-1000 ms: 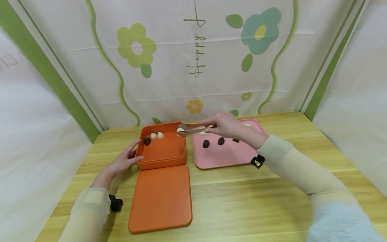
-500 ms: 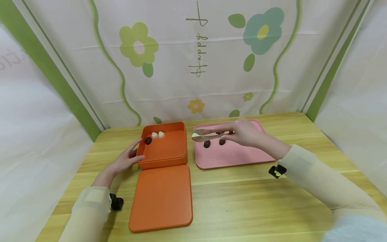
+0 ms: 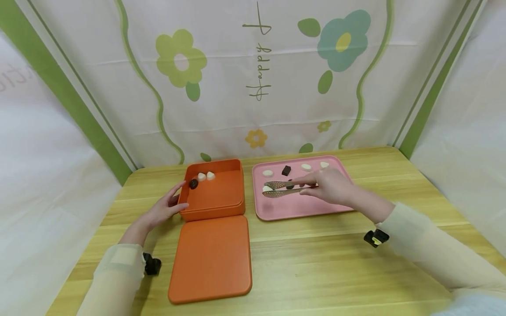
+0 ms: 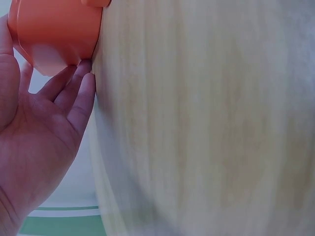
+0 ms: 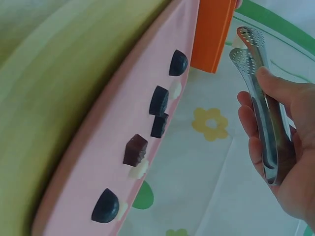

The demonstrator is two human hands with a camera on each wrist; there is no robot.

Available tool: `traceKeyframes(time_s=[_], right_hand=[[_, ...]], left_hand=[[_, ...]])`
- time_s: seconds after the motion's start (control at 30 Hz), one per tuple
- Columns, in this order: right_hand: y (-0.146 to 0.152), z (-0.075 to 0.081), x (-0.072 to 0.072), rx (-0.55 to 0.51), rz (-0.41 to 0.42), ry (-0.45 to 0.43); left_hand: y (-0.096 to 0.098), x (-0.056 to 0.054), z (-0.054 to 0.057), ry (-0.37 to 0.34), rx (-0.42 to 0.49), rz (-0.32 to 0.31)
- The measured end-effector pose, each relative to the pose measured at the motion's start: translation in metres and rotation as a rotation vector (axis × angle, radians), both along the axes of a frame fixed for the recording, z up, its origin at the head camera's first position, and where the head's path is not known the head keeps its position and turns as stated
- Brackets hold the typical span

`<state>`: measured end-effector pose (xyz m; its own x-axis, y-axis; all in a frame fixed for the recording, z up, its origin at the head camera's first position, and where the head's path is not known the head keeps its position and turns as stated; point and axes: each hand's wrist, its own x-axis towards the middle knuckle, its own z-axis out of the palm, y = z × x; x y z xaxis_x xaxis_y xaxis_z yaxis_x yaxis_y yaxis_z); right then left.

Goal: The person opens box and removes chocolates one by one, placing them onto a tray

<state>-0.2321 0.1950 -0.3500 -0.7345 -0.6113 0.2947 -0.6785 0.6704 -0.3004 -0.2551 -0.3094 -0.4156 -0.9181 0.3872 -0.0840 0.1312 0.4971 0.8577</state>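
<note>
My left hand [image 3: 162,210] rests at the left side of an orange box [image 3: 213,197], thumb over the rim near its front corner. In the left wrist view its fingertips touch the outer wall. Inside the box lie a dark chocolate [image 3: 193,184] and two white ones [image 3: 211,176]. My right hand [image 3: 334,186] holds metal tongs [image 5: 268,123] with perforated tips. A white chocolate [image 3: 267,188] is between the tips, above the pink tray [image 3: 292,211]. Dark and white chocolates lie on that tray, among them a dark square [image 3: 286,170]; the hand hides some in the head view.
An orange lid [image 3: 211,261] lies flat in front of the box. Wooden tabletop [image 3: 308,263] extends in front of the tray. Behind the table hangs a white curtain [image 3: 225,109] with printed flowers, and more white cloth closes in both sides.
My right hand has moved right and toward me, carrying the tongs and white chocolate from the box's right edge to over the pink tray. My left hand stays at the box.
</note>
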Motion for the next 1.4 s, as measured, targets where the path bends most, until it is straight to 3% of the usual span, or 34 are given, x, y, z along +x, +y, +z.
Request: traceKeyframes(time_s=[0.5, 1.2, 1.4], right_hand=[[0.010, -0.029, 0.007, 0.047, 0.006, 0.011], [0.005, -0.041, 0.003, 0.110, -0.033, -0.037], [0.008, -0.038, 0.003, 0.064, -0.044, -0.036]], left_hand=[[0.000, 0.001, 0.001, -0.017, 0.018, 0.000], [0.000, 0.000, 0.001, -0.008, 0.017, -0.004], [0.000, 0.001, 0.001, -0.006, 0.017, -0.006]])
